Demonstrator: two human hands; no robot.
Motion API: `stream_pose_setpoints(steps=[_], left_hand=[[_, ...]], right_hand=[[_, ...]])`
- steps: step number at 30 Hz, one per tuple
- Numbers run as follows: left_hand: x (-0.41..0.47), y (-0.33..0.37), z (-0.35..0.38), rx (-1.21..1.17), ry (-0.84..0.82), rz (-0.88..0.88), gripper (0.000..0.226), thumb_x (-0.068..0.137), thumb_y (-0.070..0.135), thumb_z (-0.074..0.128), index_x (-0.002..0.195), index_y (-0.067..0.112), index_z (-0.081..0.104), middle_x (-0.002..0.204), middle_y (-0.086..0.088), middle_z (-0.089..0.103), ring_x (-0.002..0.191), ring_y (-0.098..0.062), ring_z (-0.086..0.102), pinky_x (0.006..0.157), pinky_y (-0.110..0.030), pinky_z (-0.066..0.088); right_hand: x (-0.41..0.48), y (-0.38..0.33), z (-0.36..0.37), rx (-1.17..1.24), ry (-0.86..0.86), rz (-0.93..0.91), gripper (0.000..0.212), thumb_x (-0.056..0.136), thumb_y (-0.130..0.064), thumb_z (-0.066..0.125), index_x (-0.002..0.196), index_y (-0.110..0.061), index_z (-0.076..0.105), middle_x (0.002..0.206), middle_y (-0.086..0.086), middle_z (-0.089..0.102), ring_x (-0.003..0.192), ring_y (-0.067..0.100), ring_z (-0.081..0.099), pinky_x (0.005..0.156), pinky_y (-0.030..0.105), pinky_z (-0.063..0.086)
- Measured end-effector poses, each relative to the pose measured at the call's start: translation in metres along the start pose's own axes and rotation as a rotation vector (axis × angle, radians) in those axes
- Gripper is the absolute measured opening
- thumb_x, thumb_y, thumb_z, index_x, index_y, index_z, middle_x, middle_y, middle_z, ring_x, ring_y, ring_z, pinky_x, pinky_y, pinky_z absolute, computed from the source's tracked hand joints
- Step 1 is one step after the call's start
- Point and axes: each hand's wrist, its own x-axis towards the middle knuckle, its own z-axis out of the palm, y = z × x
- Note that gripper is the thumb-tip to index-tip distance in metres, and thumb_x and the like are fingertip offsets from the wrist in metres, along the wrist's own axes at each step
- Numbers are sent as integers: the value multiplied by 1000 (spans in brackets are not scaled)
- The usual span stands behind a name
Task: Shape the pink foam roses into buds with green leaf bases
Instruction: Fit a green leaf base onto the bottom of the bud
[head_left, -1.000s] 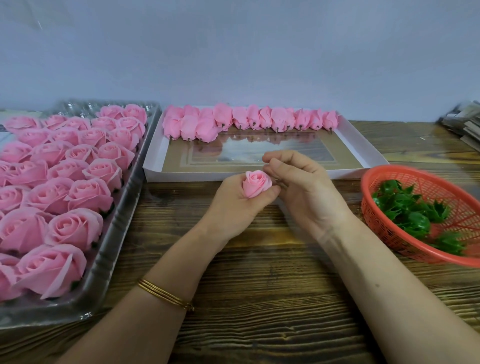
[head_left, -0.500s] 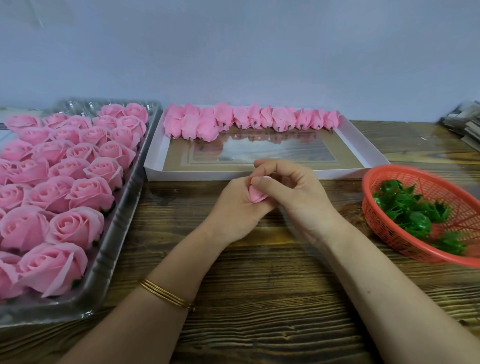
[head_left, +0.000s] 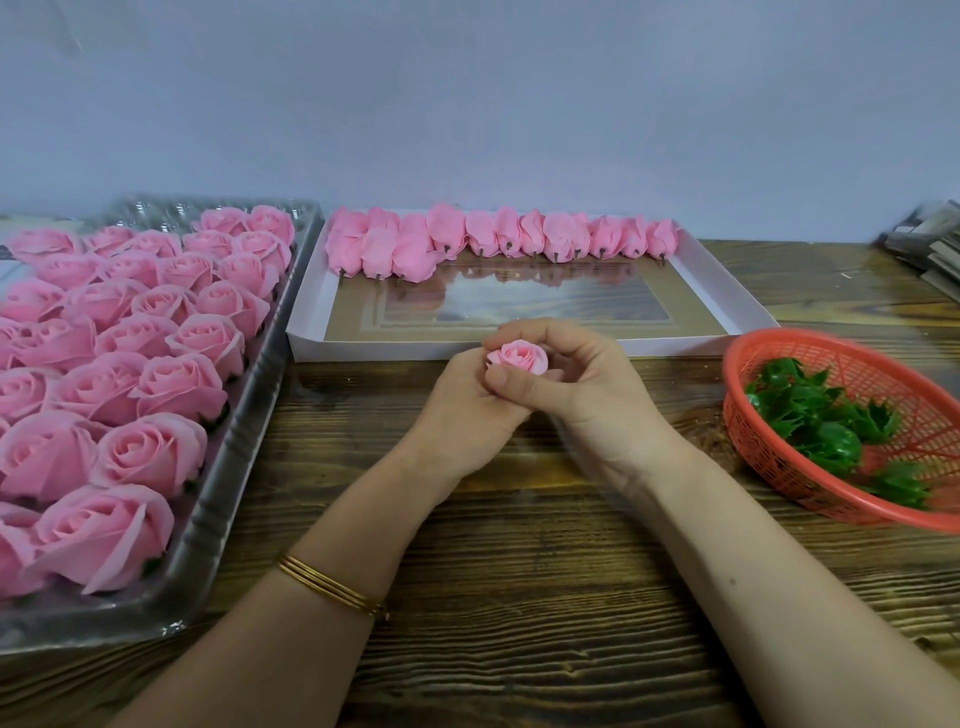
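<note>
Uncovered again, the rose (head_left: 518, 357) shows its spiral top, now that the right hand (head_left: 592, 400) has drawn its fingers back from over it. At 9 o'clock a clear tray (head_left: 228, 467) holds rows of open roses (head_left: 130, 364). At centre the left hand (head_left: 467, 415), a bracelet (head_left: 332, 590) on its wrist, grips the rose from below. The right hand curls round it from 3 o'clock, thumb across the near side. At 12 o'clock a white box (head_left: 363, 349) carries a row of buds (head_left: 498, 239) along its far wall. At 3 o'clock a red basket (head_left: 769, 358) holds green bases (head_left: 821, 421). All sit on a wooden table (head_left: 519, 623).
</note>
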Motion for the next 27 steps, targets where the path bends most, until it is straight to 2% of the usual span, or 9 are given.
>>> stream_pose_setpoints(steps=[8,11,14,19,23,27], left_hand=[[0,1,0,0,38,-29,6,89,14,70,89,19,73,82,7,73,84,-7,67,77,-25,54],[-1,2,1,1,53,-2,28,89,8,68,70,28,69,62,14,64,63,2,59,62,-16,47],[-1,2,3,-46,55,21,46,91,4,64,58,37,68,50,18,56,49,6,49,52,-7,38],[0,1,3,-56,66,36,29,90,1,64,72,24,64,51,16,56,50,5,49,53,-9,39],[-1,2,2,-47,56,58,27,91,-1,61,81,24,64,51,18,58,51,6,52,53,-5,39],[0,2,2,-42,44,83,23,91,-3,61,93,19,66,52,19,58,52,8,53,54,-4,39]], right_hand=[[1,1,1,53,-20,64,32,63,-9,76,95,-9,70,89,5,70,89,16,64,86,28,52],[3,-2,0,180,-20,134,27,69,-6,76,95,-7,70,86,8,69,87,21,64,81,29,54],[4,-8,-3,314,7,191,19,75,-12,68,92,-6,70,81,9,70,76,21,64,64,26,54],[5,-6,1,307,52,191,19,74,-13,62,90,-4,68,79,9,70,71,19,64,60,25,53],[6,-4,0,322,49,193,16,74,-10,62,86,-5,71,79,11,69,74,23,58,62,26,52],[7,-3,-1,322,44,201,16,76,-10,60,86,-2,71,80,13,70,74,24,61,63,26,53]])
